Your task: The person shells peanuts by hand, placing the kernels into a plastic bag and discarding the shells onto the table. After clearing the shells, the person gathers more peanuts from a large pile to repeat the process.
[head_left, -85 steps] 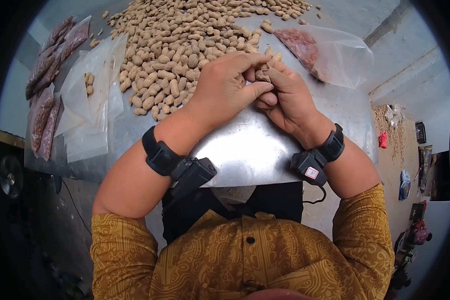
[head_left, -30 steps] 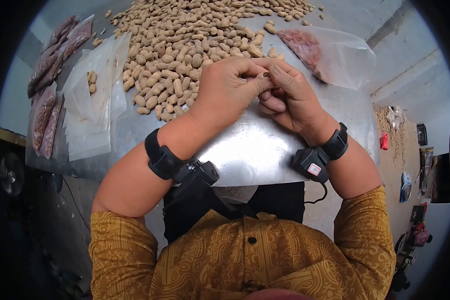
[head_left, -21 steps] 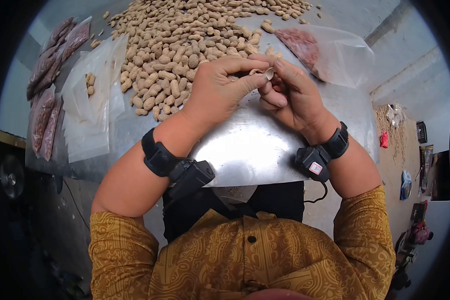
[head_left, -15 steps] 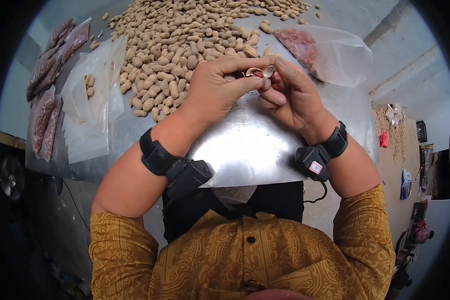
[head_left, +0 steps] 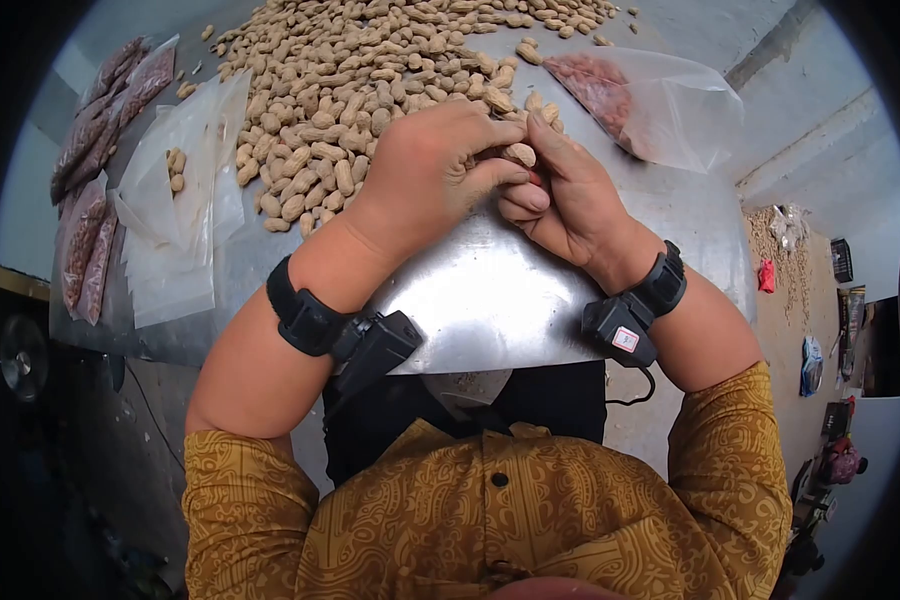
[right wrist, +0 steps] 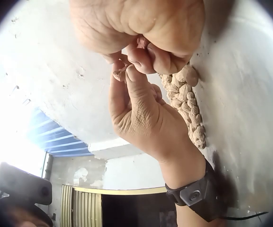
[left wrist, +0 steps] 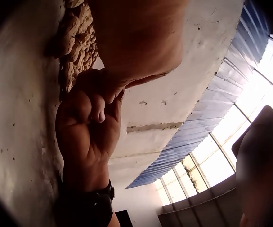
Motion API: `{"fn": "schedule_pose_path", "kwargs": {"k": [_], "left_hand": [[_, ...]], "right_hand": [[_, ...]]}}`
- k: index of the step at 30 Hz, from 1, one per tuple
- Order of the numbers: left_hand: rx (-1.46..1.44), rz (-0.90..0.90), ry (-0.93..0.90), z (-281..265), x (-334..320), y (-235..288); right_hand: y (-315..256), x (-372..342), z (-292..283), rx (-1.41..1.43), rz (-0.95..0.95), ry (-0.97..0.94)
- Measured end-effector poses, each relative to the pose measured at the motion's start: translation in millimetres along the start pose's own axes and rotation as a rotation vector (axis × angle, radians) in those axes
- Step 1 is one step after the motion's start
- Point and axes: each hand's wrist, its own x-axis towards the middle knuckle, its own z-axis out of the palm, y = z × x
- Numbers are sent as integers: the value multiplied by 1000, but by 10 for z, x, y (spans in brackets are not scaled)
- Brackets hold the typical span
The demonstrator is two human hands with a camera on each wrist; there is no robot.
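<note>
Over the metal table's near side the two hands meet at a peanut [head_left: 519,154]. My left hand [head_left: 425,165] pinches its tan shell between thumb and forefinger; the right wrist view shows this pinch on the shell [right wrist: 119,74] from the side. My right hand [head_left: 580,200] has its thumb and forefinger tips right at the peanut. Its other fingers are curled in around reddish peanut kernels [head_left: 536,179], mostly hidden in the palm. In the left wrist view, the backs of the hands cover the peanut. Just beyond them spreads a large heap of unshelled peanuts [head_left: 320,130].
A clear bag of reddish kernels [head_left: 610,95] lies at the right. On the left are flat clear bags [head_left: 185,230] with a few peanuts on top, and filled bags of kernels [head_left: 85,235] along the table's edge. The table's near edge [head_left: 530,368] runs before the person's lap.
The peanut shell was cracked open, with its pale inside and a red kernel showing; now its tan outside faces up. My left hand has shifted slightly left, and the right thumb has straightened.
</note>
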Motion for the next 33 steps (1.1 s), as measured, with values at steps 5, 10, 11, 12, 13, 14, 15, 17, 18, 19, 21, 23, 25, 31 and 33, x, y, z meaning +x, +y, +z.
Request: {"fn": "schedule_pose_path", "kwargs": {"k": [5, 10, 11, 12, 13, 14, 15, 17, 18, 19, 21, 23, 25, 31, 33], "left_hand": [[-118, -172, -36, -5, -31, -14], [-305, -281, -30, 32, -56, -23], [-316, -281, -30, 32, -55, -19], [-328, -280, -29, 33, -53, -13], [-339, -280, -29, 34, -51, -11], [-338, -274, -29, 43, -54, -19], [-336, -268, -28, 57, -60, -36], [-323, -258, -31, 66, -61, -43], [-310, -254, -33, 63, -60, -39], [-298, -251, -35, 59, -59, -34], [-468, -411, -19, 64, -57, 18], [-680, -575, 7, 62, -57, 26], [-935, -741, 44, 52, -62, -18], [-1453, -1015, 108, 93, -86, -80], [-1496, -1060, 50, 91, -76, -90]], "right_hand": [[-52, -41, 58, -114, -7, -94], [-74, -6, -42, -74, 1, -178], [-77, -8, -34, -74, -6, -163], [-82, -13, -20, -73, -13, -148], [-86, -15, -12, -72, -21, -133], [-89, -15, -11, -73, -25, -123], [-93, -14, -13, -73, -30, -113], [-99, -20, -12, -84, -38, -92], [-101, -26, -5, -95, -40, -81], [-102, -29, 1, -106, -42, -71], [-100, -27, 11, -127, -51, -78], [-102, -27, 18, -154, -60, -72], [-110, -27, 23, -188, -66, -53], [-137, -81, 130, -472, -151, -21], [-115, -73, 158, -639, -194, 18]]}}
